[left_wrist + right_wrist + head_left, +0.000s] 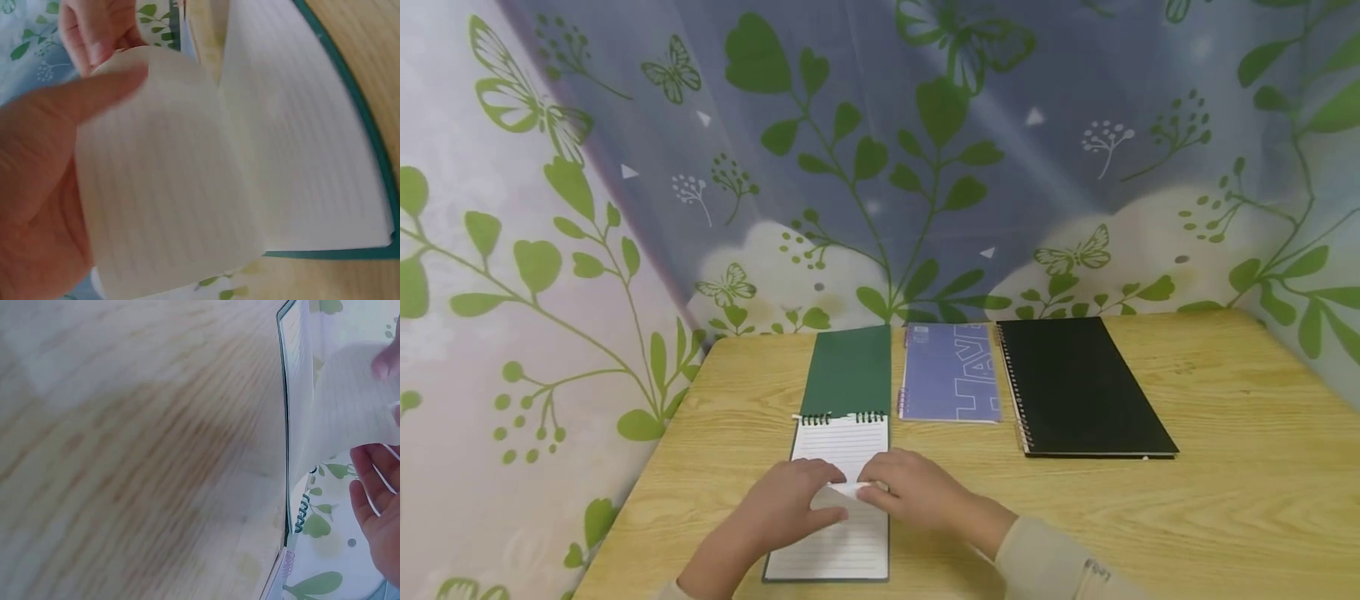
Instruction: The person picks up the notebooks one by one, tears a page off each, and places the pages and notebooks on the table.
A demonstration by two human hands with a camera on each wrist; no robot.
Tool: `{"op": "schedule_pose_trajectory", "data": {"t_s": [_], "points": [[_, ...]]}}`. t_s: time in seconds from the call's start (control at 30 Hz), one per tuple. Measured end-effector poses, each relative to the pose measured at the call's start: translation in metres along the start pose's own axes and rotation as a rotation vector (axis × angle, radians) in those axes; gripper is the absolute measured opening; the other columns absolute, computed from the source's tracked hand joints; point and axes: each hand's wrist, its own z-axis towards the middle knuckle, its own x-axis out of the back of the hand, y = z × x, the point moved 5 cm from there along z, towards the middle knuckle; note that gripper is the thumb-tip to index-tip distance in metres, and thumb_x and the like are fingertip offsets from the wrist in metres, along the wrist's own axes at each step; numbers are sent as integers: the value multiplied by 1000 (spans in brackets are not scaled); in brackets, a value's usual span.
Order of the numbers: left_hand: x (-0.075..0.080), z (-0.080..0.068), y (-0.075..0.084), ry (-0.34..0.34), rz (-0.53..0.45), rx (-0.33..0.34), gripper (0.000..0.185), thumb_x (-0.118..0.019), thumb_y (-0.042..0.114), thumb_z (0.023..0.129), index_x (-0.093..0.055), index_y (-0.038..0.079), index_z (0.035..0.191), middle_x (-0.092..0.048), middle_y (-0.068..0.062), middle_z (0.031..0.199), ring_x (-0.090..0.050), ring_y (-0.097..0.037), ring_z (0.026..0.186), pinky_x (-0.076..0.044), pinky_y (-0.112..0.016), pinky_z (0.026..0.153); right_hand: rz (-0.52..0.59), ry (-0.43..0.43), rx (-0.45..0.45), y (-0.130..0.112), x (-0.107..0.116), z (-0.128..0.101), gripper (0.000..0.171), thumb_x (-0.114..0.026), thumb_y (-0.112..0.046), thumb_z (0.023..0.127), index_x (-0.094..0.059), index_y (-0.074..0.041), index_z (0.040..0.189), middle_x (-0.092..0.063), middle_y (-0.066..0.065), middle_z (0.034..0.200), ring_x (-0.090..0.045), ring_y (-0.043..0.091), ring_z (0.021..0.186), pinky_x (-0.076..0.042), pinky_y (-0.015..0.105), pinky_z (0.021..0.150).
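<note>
At the lower centre of the head view, an open green spiral notepad (842, 467) lies on the wooden table (1225, 433), its green cover (850, 371) flipped up past the coils and its lined pages facing up. Both hands meet over the middle of the top sheet (842, 490), which is curled up off the pad into a loose roll. The left hand (790, 500) comes in from the lower left, thumb and fingers closed on the bent paper; the left wrist view shows its thumb (94, 94) pressed across the curve of the sheet (169, 181). The right hand (910, 492) pinches the same fold from the other side, fingers narrow.

This looks like the folding or rolling step on a single page. The next move likely calls for a steady pinch from both hands so the sheet bends without tearing at the coils.

To the right, near the upper centre, lie a closed purple notebook (951, 372) and, just beside it, a larger black spiral notebook (1082, 387). Both are apart from the hands; nothing blocks them.
</note>
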Motion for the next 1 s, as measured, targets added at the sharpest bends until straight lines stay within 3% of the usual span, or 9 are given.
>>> {"op": "schedule_pose_trajectory", "data": {"t_s": [0.17, 0.33, 0.47, 0.67, 0.83, 1.0], "points": [[-1, 6, -1, 190, 38, -5, 6, -67, 24, 82, -67, 18, 84, -67, 8, 79, -62, -7, 72, -50, -25, 63, 57, 41, -20, 4, 3, 0, 33, -39, -38, 98, -63, -19, 109, -63, -8, 108, -56, 10, 104, -45, 31, 93], [-3, 5, -2, 311, 96, -6, 5, -71, 20, 78, -67, 20, 81, -67, 9, 75, -61, -7, 69, -49, -27, 63, 161, 219, -106, 18, 6, -2, 35, -36, -26, 100, -50, -15, 131, -57, 1, 128, -49, 22, 122, -37, 45, 103], [0, 0, -4, 383, 123, -3, 8, -74, 20, 74, -67, 21, 79, -68, 11, 77, -62, -6, 74, -50, -29, 68, 39, 309, -180, 36, 3, 0, 41, -46, -19, 95, -45, -7, 134, -51, 12, 133, -44, 34, 125, -32, 54, 103], [9, -3, -3, 476, 175, -47, 14, -78, 19, 70, -67, 24, 77, -68, 12, 80, -61, -9, 80, -49, -34, 73, -188, 199, -294, 67, -5, 9, 51, -52, -28, 91, -42, -11, 138, -31, 11, 149, -25, 41, 135, -22, 61, 105], [15, -5, -5, 562, 186, -93, 20, -81, 16, 65, -66, 24, 76, -66, 10, 81, -61, -12, 81, -48, -36, 73, -212, 110, -321, 79, -9, 21, 61, -47, -39, 93, -32, -10, 143, -21, 7, 153, -15, 36, 140, -17, 59, 109], [22, -5, -10, 703, 140, -175, 24, -82, 10, 60, -65, 19, 74, -67, 3, 86, -61, -24, 90, -48, -42, 78, -161, 61, -314, 82, -12, 32, 59, -44, -30, 94, -28, -6, 144, -20, 8, 154, -13, 34, 141, -17, 58, 109]]}}
